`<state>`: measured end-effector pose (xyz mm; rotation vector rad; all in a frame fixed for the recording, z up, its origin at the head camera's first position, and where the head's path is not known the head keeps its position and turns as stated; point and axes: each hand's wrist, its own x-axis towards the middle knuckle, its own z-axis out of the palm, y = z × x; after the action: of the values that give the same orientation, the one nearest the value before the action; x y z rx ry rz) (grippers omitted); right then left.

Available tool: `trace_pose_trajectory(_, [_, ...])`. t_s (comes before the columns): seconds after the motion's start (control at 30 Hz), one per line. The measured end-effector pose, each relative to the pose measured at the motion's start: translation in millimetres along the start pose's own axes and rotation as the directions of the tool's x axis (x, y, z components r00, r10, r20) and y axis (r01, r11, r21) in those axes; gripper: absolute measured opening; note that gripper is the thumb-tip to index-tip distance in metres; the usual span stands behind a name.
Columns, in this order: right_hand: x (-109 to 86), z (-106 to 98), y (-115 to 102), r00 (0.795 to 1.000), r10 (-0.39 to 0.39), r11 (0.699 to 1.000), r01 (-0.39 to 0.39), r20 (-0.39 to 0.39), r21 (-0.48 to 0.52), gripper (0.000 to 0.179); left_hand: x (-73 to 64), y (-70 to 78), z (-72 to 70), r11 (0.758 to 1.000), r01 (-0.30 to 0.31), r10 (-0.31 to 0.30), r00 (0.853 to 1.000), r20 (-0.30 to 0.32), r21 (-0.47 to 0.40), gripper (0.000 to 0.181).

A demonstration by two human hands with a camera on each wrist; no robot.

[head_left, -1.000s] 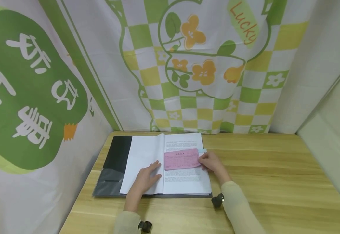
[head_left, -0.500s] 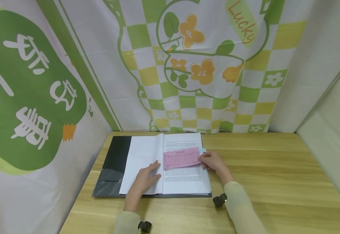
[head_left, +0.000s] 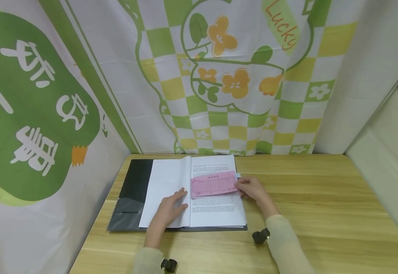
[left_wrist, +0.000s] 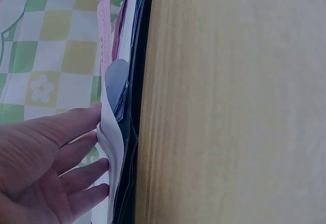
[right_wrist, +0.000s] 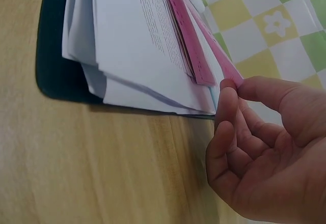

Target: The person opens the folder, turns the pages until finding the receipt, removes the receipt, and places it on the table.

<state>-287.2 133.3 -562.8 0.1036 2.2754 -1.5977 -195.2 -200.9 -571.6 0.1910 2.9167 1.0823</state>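
Observation:
A black folder (head_left: 135, 179) lies open on the table with white paper in it. Over the printed right page (head_left: 216, 211) is a pink form slip (head_left: 214, 185) with a ruled table. My right hand (head_left: 253, 188) pinches the slip's right edge between thumb and index finger. The right wrist view shows this slip's corner (right_wrist: 226, 63) raised from another pink slip (right_wrist: 197, 61) beneath it. My left hand (head_left: 168, 209) rests with spread fingers on the blank left page (head_left: 168, 171), beside the fold. In the left wrist view its fingertips touch the bulging paper (left_wrist: 109, 137).
A light blue tab (head_left: 238, 175) sticks out at the page's right edge. The wooden table (head_left: 308, 205) extends to the right and in front. Printed cloth (head_left: 226, 129) hangs along the back edge, with white cloth at both sides.
My right hand has moved slightly right, drawing the pink slip's right edge outward and up a little. The left hand stays in place on the page.

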Motion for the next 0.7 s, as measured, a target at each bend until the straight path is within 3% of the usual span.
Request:
trace_pose_trajectory(0.37, [-13.0, -20.8, 7.8, 1.0, -0.022, 0.996, 0.02, 0.021, 0.087, 0.041, 5.4, 0.1, -1.3, 1.0, -0.011, 0.011, 1.0, 0.01, 0.004, 0.05])
trace_pose_trajectory(0.7, [-20.7, -30.4, 13.5, 1.0, 0.015, 1.0, -0.015, 0.015, 0.019, 0.044, 2.4, -2.7, -4.0, 1.0, 0.01, -0.011, 1.0, 0.022, 0.004, 0.05])
